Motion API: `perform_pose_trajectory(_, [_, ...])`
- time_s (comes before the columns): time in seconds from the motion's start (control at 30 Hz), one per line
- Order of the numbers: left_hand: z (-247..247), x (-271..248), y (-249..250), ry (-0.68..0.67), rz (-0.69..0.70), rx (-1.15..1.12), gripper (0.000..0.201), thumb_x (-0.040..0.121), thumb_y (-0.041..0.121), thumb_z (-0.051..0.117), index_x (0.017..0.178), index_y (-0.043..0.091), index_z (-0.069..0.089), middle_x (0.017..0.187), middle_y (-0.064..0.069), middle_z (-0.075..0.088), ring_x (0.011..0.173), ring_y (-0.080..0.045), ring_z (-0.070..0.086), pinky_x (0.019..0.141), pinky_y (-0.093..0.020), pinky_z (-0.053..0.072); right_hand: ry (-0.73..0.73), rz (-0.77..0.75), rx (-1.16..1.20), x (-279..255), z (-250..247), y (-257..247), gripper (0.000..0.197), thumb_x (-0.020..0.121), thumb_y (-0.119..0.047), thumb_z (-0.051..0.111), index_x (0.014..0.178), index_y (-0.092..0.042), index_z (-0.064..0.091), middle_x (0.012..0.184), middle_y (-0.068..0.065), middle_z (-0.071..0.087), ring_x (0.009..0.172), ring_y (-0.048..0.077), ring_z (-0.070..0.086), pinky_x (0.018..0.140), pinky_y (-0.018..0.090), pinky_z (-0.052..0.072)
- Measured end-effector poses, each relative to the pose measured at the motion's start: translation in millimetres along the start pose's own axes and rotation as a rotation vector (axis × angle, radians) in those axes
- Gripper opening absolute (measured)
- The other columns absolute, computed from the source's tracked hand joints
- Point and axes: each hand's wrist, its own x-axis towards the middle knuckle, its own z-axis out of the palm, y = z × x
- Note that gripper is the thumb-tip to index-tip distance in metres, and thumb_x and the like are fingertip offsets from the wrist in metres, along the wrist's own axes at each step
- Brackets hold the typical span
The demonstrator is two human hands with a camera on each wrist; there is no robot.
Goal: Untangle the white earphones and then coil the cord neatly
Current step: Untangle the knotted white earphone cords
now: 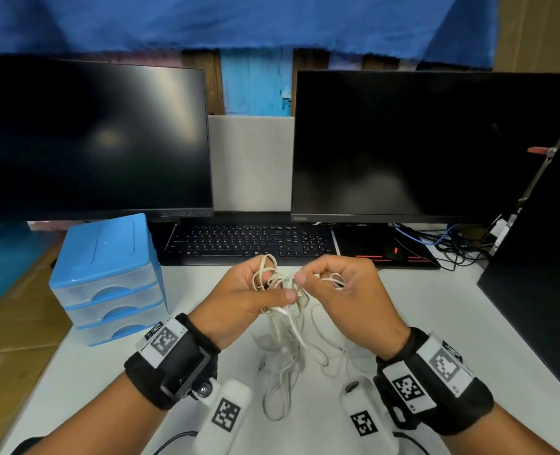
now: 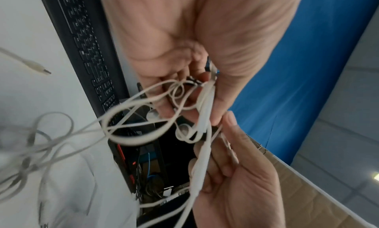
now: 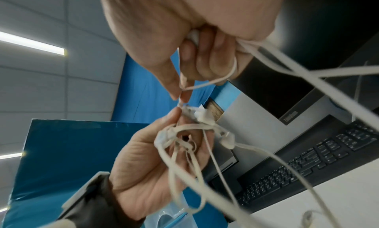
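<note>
My left hand [image 1: 245, 300] grips the tangled white earphones [image 1: 280, 290]; right hand [image 1: 344, 290] pinches one strand, loose cord trailing onto desk [image 1: 436, 307].

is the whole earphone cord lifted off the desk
No: both hands hold the tangle up, but loops of the white earphones trail down onto the white desk.

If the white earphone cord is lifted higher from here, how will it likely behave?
Probably floppy: the white earphone cord droops in slack loops from both hands, left hand and right hand, down to the table. Likely light, since fingertip pinches carry it. The loops look apt to snag together again.
</note>
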Motion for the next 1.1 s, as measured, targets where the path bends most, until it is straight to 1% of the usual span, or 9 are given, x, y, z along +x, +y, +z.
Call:
perform_pose_trajectory(0.1, [-1,2,-2,0.046,-0.011,0.042,0.043,0.057,0.004,0.087,0.067,0.02,0.047,0.065,-0.002,0.05,0.065,-0.02,0.053,0.064,-0.029,0.049,-0.184,0.022,0.105,-2,-3,-9,0.016,0.092,-0.007,0.065,0.08,-0.001,0.072,0.066,0.005,0.07,0.056,0.009,0.062,0.061,0.016,0.049])
perform_pose_trajectory(0.23, [3,-2,-1,-0.01,0.019,0.141,0.038,0.063,-0.001,0.084,0.078,0.012,0.053,0.068,0.0,0.058,0.069,-0.021,0.056,0.068,-0.031,0.053,-0.345,0.095,0.189,-4,-5,-15,0.013,0.096,0.001,0.056,0.087,0.004,0.065,0.048,-0.014,0.059,0.039,-0.002,0.05,0.044,0.008,0.038])
perform_pose_trajectory(0.33, [3,-4,3,-0.026,0.037,0.221,0.035,0.073,-0.002,0.081,0.1,0.003,0.06,0.086,-0.012,0.071,0.079,-0.031,0.067,0.077,-0.036,0.055,-0.148,0.023,0.049,1,-5,-4,0.014,0.096,-0.006,0.058,0.085,-0.001,0.065,0.071,0.0,0.068,0.06,0.013,0.061,0.059,0.022,0.048])
perform_pose_trajectory(0.43, [4,-5,6,-0.026,0.039,0.284,0.019,0.076,-0.002,0.078,0.086,0.004,0.063,0.07,-0.001,0.061,0.061,-0.013,0.056,0.061,-0.021,0.048,-0.033,0.009,-0.055,5,-5,6,0.016,0.095,-0.01,0.059,0.081,-0.011,0.066,0.07,-0.008,0.06,0.065,0.0,0.054,0.065,0.014,0.042])
perform_pose_trajectory(0.5, [2,-5,7,-0.049,0.046,0.322,0.018,0.075,-0.002,0.078,0.083,0.002,0.062,0.07,-0.001,0.057,0.061,-0.013,0.05,0.06,-0.02,0.045,-0.052,0.014,-0.062,3,-1,6,0.017,0.095,-0.011,0.059,0.08,-0.012,0.067,0.071,-0.008,0.061,0.066,0.001,0.055,0.066,0.014,0.043])
perform_pose_trajectory(0.67, [-7,-6,9,-0.144,0.0,0.284,0.033,0.075,-0.001,0.077,0.09,-0.016,0.052,0.081,-0.019,0.051,0.073,-0.029,0.047,0.069,-0.032,0.044,-0.12,0.046,-0.098,2,4,7,0.018,0.097,-0.018,0.059,0.082,-0.015,0.068,0.082,0.012,0.068,0.079,0.027,0.062,0.076,0.038,0.05])
perform_pose_trajectory(0.83, [-9,-8,12,-0.191,-0.007,0.254,0.029,0.071,-0.012,0.076,0.093,0.002,0.063,0.073,-0.003,0.064,0.067,-0.014,0.061,0.066,-0.024,0.052,-0.145,0.096,-0.094,2,4,11,0.018,0.097,-0.019,0.059,0.083,-0.017,0.07,0.087,0.017,0.069,0.08,0.035,0.061,0.078,0.049,0.051])
perform_pose_trajectory(1.0, [-7,-3,11,-0.041,0.073,0.354,0.009,0.077,0.017,0.077,0.08,0.01,0.072,0.071,-0.009,0.061,0.061,-0.02,0.054,0.056,-0.026,0.046,-0.197,0.092,-0.077,-1,8,10,0.021,0.097,-0.017,0.058,0.078,-0.017,0.068,0.074,0.007,0.064,0.068,0.014,0.055,0.068,0.035,0.048])
perform_pose_trajectory(1.1, [-26,0,9,-0.07,0.032,0.592,0.014,0.077,0.021,0.08,0.076,0.011,0.069,0.069,0.0,0.061,0.063,-0.017,0.051,0.06,-0.025,0.043,-0.137,0.075,-0.062,0,5,7,0.018,0.095,-0.016,0.059,0.079,-0.015,0.067,0.074,0.002,0.064,0.07,0.008,0.057,0.069,0.025,0.047])
